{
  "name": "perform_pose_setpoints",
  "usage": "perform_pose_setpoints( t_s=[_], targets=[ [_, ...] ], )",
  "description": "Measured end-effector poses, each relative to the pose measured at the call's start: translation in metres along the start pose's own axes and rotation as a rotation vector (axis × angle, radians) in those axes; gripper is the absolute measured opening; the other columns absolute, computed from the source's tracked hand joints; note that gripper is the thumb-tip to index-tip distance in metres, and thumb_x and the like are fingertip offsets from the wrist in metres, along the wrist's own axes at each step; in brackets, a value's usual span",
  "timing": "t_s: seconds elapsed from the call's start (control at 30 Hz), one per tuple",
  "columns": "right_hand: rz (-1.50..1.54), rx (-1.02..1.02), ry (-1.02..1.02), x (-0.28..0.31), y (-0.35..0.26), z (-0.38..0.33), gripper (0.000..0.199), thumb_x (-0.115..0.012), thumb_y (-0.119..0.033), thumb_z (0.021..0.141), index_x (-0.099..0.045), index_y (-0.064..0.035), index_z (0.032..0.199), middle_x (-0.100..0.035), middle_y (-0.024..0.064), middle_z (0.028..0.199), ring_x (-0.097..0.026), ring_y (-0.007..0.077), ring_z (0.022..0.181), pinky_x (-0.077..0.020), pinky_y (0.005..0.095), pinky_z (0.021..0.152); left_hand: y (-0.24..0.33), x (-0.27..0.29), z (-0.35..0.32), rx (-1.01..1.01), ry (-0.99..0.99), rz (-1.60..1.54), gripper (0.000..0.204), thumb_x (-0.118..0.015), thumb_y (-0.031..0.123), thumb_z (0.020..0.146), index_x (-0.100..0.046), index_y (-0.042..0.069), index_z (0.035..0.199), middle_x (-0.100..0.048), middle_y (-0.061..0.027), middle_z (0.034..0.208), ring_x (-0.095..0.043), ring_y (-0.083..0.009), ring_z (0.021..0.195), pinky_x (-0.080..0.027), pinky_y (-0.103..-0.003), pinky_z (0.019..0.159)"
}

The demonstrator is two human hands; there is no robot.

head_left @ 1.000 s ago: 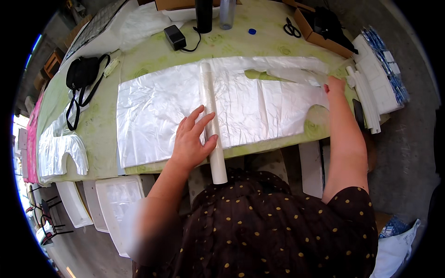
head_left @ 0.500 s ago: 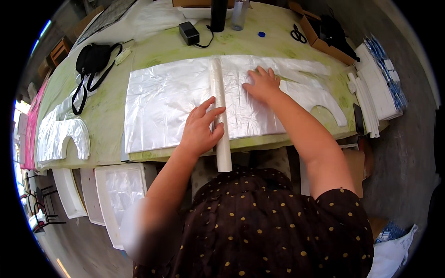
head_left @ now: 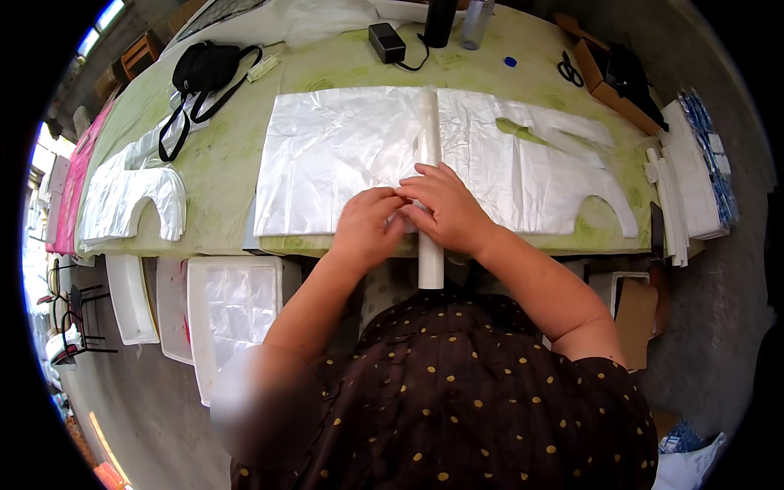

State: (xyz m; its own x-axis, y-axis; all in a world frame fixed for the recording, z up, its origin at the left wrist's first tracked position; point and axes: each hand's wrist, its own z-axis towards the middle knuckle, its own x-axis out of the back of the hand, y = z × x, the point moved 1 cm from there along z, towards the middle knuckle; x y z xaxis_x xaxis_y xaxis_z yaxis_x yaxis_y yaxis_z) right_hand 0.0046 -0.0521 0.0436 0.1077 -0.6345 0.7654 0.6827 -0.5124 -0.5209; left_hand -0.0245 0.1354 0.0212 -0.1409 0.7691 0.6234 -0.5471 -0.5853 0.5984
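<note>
A white tube (head_left: 429,135) lies across a flat stack of clear-white plastic vest bags (head_left: 335,135), its near end jutting past the table edge. Just left of the tube, my left hand (head_left: 369,227) has its fingers bent and drawn together over the bags' near part. My right hand (head_left: 454,211) reaches over the tube from the right, with thumb and forefinger closing toward the left fingertips. The two sets of fingertips meet at the tube's left side. What they pinch, if anything, is too small to make out. The bags' handle loops point right.
More white bags (head_left: 135,200) and a black pouch (head_left: 206,67) lie at left. Along the back are a black adapter (head_left: 386,42), a dark bottle (head_left: 440,23), a blue cap (head_left: 510,61) and scissors (head_left: 569,70). White bins (head_left: 233,327) stand below the table edge.
My right hand has come left from the bags' handle side to the tube and now meets my left hand. The left hand has slid off the tube's top, its fingers drawn in.
</note>
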Motion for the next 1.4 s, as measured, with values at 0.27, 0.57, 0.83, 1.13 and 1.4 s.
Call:
perform_pose_setpoints(
  t_s=[0.27, 0.57, 0.83, 1.13, 1.4],
  targets=[
    [0.255, 0.083, -0.061, -0.014, -0.018, -0.014, 0.023, -0.070, -0.017, 0.087, -0.071, -0.0096, 0.110, -0.069, 0.0109, 0.116, -0.060, 0.0334, 0.121, -0.0336, 0.0535, 0.115, 0.030, 0.032, 0.061, -0.366, -0.010, -0.324, 0.025, -0.070, 0.009, 0.082, -0.071, 0.007, 0.107, -0.069, -0.0124, 0.115, -0.063, -0.0344, 0.113, -0.051, -0.042, 0.096],
    [0.336, 0.426, -0.041, 0.022, -0.057, -0.041, 0.019, -0.074, -0.005, 0.080, -0.070, -0.0066, 0.099, -0.068, 0.0088, 0.095, -0.065, 0.0311, 0.091, -0.0521, 0.0426, 0.084, -0.011, 0.035, 0.045, -0.260, -0.421, 0.323, 0.038, -0.061, 0.040, 0.098, -0.073, 0.011, 0.118, -0.065, -0.0079, 0.135, -0.049, -0.0334, 0.138, -0.033, -0.050, 0.117],
    [0.407, 0.055, 0.143, 0.041, -0.032, -0.101, 0.017, -0.071, 0.002, 0.084, -0.071, -0.0041, 0.100, -0.069, 0.0107, 0.087, -0.066, 0.0274, 0.079, -0.0532, 0.0360, 0.071, -0.022, 0.120, 0.000, 0.118, 0.162, 0.368, 0.019, -0.070, 0.015, 0.090, -0.070, 0.007, 0.107, -0.069, -0.0121, 0.113, -0.062, -0.0313, 0.110, -0.048, -0.041, 0.096],
    [0.461, 0.021, 0.112, 0.032, -0.022, -0.114, 0.017, -0.072, 0.001, 0.084, -0.072, -0.0035, 0.100, -0.071, 0.0109, 0.091, -0.068, 0.0272, 0.081, -0.0545, 0.0356, 0.073, -0.068, 0.104, 0.004, 0.516, -0.066, 0.662, 0.058, -0.065, 0.020, 0.088, -0.053, 0.008, 0.143, -0.046, -0.0146, 0.154, -0.039, -0.0336, 0.144, -0.032, -0.044, 0.119],
    [0.469, -0.022, 0.132, 0.037, -0.017, -0.132, 0.015, -0.072, -0.001, 0.085, -0.072, -0.0028, 0.100, -0.073, 0.0118, 0.095, -0.069, 0.0272, 0.085, -0.0553, 0.0340, 0.075, -0.074, 0.102, 0.021, 0.861, -0.158, 0.798, 0.094, -0.068, 0.053, 0.089, -0.025, 0.012, 0.162, -0.028, -0.0136, 0.166, -0.028, -0.0337, 0.152, -0.028, -0.053, 0.120]
  ],
)
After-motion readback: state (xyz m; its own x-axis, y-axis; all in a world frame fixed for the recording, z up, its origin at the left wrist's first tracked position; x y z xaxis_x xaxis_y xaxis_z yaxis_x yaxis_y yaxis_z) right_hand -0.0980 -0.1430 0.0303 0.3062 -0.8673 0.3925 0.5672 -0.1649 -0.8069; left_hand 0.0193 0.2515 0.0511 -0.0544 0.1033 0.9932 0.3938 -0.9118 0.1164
